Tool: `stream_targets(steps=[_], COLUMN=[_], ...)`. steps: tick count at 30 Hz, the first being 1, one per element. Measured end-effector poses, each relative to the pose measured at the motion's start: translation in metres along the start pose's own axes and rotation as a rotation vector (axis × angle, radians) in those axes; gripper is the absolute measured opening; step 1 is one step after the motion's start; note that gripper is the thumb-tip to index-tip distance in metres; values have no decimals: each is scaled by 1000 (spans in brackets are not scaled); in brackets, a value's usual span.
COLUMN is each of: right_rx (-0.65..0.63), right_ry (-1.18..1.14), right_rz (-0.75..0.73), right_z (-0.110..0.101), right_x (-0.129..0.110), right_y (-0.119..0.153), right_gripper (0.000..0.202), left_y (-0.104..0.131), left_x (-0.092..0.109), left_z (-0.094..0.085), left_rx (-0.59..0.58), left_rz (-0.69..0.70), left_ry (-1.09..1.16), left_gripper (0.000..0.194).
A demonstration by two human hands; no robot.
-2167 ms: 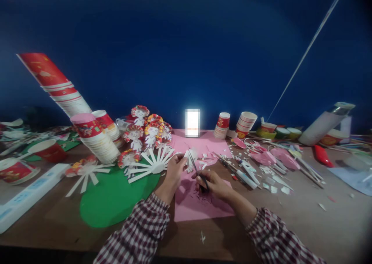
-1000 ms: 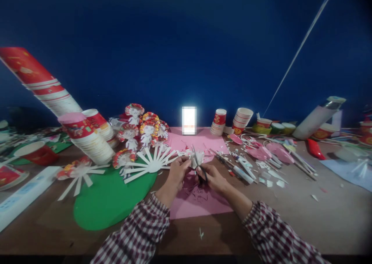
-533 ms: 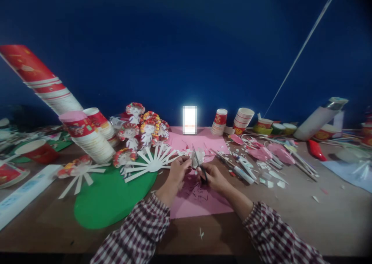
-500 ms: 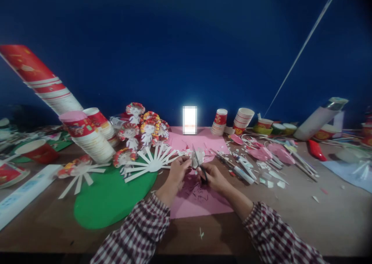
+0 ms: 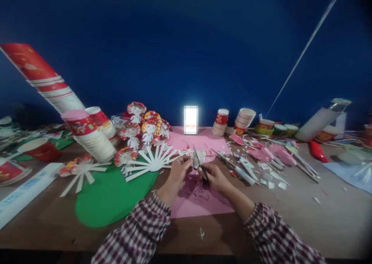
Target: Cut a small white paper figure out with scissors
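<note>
My left hand (image 5: 178, 173) pinches the edge of a small pale paper piece (image 5: 199, 157) above the middle of the table. Fingers of my right hand (image 5: 215, 177) are closed on the dark handles of a pair of scissors (image 5: 205, 171), whose blades point up and lie against the paper. Beneath both hands is a pink sheet (image 5: 215, 209) with dark marks and thin scraps on it. Left of my left hand, a white fan of paper strips (image 5: 154, 164) lies partly over a green sheet (image 5: 113, 202).
Stacked paper cups (image 5: 90, 140) lean at the left, with decorated paper figures (image 5: 149, 130) beside them. More cup stacks (image 5: 221, 121) stand at the back. White scraps, pens and sticks (image 5: 305, 167) lie to the right, near a red object (image 5: 318, 151).
The whole view has shifted slightly. Both hands keep nearly the same pose, with the paper and scissors still in them.
</note>
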State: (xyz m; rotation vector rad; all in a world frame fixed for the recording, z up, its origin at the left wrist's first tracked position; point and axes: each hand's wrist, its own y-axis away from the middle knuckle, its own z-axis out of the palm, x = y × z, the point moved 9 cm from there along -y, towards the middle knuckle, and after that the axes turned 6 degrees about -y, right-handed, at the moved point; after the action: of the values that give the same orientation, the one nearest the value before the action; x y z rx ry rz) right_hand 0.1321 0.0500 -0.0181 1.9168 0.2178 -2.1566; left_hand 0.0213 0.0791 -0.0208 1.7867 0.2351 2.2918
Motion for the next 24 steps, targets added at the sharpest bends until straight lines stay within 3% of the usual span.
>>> stream_targets(steps=[24], right_rx=[9], right_ry=[21], right_rz=[10], right_z=[1], right_x=[-4], right_y=[2], right_gripper=[36], left_y=[-6], left_x=[-5], left_z=[-3], left_rx=[-7], left_rz=[34], left_ry=[-25], left_gripper=[24])
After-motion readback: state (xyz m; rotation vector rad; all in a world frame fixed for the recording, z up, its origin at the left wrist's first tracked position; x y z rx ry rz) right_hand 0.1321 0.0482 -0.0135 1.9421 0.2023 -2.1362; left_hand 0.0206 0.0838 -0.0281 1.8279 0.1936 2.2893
